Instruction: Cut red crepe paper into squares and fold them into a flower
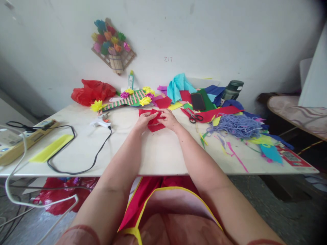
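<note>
Head view, looking down along both bare forearms to a pale table (158, 153). Fingertips of both hands partly hidden against the red paper (154, 121), so exact finger placement hard to make out; underside of the sheet and any fold lines not legible. Left hand (145, 119) curled on the sheet's left part, fingers bent and nearly closed, pinching its edge. Right hand (168, 119) likewise half-closed, thumb and fingers pressing the sheet's right part, the two hands almost touching. Red paper lying flat, towards the far edge of the table, about midway along it. Just right of the hands, scissors (195, 118) on another red sheet; beyond these a dark phone (198, 101) and a green bottle (231, 91) near the far edge. Heap of lilac yarn (236, 125) towards the right edge, among loose coloured scraps. Left of the hands, a glue gun (100, 121) with black cord looping towards the near edge. Woven green-and-pink piece with paper flowers (135, 97) at the far edge, red plastic bag (92, 91) beside it. Left end of the table cut off by the frame.
</note>
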Demonstrator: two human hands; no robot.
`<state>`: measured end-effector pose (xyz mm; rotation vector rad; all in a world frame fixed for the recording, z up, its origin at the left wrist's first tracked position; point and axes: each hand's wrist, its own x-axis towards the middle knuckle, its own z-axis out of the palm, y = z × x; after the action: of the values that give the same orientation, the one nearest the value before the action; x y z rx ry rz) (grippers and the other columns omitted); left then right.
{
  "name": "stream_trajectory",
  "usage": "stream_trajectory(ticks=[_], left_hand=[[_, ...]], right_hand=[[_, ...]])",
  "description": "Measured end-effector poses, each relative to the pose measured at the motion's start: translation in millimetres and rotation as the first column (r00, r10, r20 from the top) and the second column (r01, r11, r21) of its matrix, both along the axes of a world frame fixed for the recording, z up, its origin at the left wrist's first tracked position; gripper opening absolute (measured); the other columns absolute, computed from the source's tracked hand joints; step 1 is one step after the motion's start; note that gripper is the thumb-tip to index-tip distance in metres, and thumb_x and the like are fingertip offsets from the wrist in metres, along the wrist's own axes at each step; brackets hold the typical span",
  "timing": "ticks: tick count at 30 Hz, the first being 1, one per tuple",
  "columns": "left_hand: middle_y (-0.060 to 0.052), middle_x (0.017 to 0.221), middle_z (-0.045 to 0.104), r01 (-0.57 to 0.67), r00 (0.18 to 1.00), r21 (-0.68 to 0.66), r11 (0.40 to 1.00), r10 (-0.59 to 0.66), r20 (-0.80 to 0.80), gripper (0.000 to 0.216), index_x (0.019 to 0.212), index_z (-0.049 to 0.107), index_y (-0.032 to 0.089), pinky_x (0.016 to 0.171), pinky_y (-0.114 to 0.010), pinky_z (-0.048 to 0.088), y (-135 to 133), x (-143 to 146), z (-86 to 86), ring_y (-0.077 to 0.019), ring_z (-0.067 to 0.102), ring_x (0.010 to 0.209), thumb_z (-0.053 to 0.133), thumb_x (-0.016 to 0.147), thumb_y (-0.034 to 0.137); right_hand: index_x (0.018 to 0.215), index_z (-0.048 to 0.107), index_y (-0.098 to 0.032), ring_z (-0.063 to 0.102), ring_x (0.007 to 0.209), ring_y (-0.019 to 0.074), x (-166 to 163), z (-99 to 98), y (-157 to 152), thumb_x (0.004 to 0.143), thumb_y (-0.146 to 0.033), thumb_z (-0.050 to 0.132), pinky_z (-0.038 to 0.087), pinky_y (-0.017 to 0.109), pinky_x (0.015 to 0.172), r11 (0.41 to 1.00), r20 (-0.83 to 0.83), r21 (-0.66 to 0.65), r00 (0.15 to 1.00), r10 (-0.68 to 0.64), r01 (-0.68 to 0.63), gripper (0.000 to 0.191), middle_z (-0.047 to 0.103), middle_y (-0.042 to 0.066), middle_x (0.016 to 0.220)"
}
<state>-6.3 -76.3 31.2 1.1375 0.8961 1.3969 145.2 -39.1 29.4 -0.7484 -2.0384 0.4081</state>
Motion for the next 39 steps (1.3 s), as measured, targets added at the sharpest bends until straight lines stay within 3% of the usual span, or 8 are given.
stream_trajectory(ticks=[13, 25, 28, 34, 39], left_hand=[[-0.002, 0.061, 0.065, 0.016, 0.995, 0.087, 0.996, -0.007, -0.104, 0.033, 0.077, 0.068, 0.01, 0.055, -0.024, 0.047, 8.1, -3.8, -8.3, -0.0133, 0.059, 0.055, 0.078, 0.055, 0.034], [-0.004, 0.063, 0.066, -0.093, 0.994, 0.066, 0.993, 0.097, -0.058, 0.038, 0.08, 0.068, 0.009, 0.059, -0.029, 0.051, 4.4, 0.1, -2.9, -0.0163, 0.062, 0.057, 0.079, 0.053, 0.034], [-0.004, 0.062, 0.066, -0.112, 0.992, 0.07, 0.991, 0.116, -0.051, 0.036, 0.077, 0.068, 0.009, 0.06, -0.029, 0.052, 3.5, 1.6, -1.2, -0.0157, 0.062, 0.057, 0.079, 0.053, 0.033], [-0.004, 0.063, 0.067, -0.14, 0.987, 0.076, 0.987, 0.145, -0.075, 0.036, 0.077, 0.068, 0.01, 0.058, -0.028, 0.052, 5.1, 0.8, -2.4, -0.0156, 0.062, 0.057, 0.078, 0.054, 0.035], [-0.003, 0.061, 0.066, -0.154, 0.983, 0.101, 0.983, 0.162, -0.08, 0.036, 0.075, 0.068, 0.01, 0.056, -0.026, 0.05, 6.4, -0.1, -3.6, -0.0149, 0.061, 0.056, 0.079, 0.052, 0.035]], right_hand=[[0.054, 0.054, -0.019, 0.052, 0.105, 0.0236, -0.2, -0.5, -0.8, 0.064, -0.017, 0.065, 0.037, 0.04, 0.096, 0.997, -0.053, -0.066, 0.998, -0.033, 0.03, 0.015, 0.06, 0.009, 0.107], [0.06, 0.059, -0.016, 0.055, 0.1, 0.019, 4.5, -0.3, -1.6, 0.063, -0.02, 0.067, 0.043, 0.032, 0.085, 0.941, -0.334, -0.339, 0.937, -0.103, -0.017, 0.01, 0.059, 0.008, 0.104], [0.067, 0.059, -0.016, 0.057, 0.092, 0.0159, 5.2, 2.0, -3.1, 0.062, -0.018, 0.065, 0.044, 0.031, 0.082, 0.887, -0.409, -0.458, 0.901, -0.143, -0.067, 0.008, 0.062, 0.005, 0.095], [0.082, 0.058, -0.018, 0.058, 0.069, 0.0104, 9.1, 8.3, -5.4, 0.066, -0.023, 0.06, 0.045, 0.023, 0.063, 0.719, -0.561, -0.654, 0.788, -0.253, -0.236, 0.016, 0.062, 0.0, 0.08], [0.069, 0.059, -0.015, 0.055, 0.053, 0.0096, 8.9, 8.8, -9.0, 0.065, -0.038, 0.068, 0.037, 0.02, 0.047, 0.607, -0.498, -0.736, 0.847, -0.185, -0.3, 0.024, 0.062, 0.001, 0.062]])
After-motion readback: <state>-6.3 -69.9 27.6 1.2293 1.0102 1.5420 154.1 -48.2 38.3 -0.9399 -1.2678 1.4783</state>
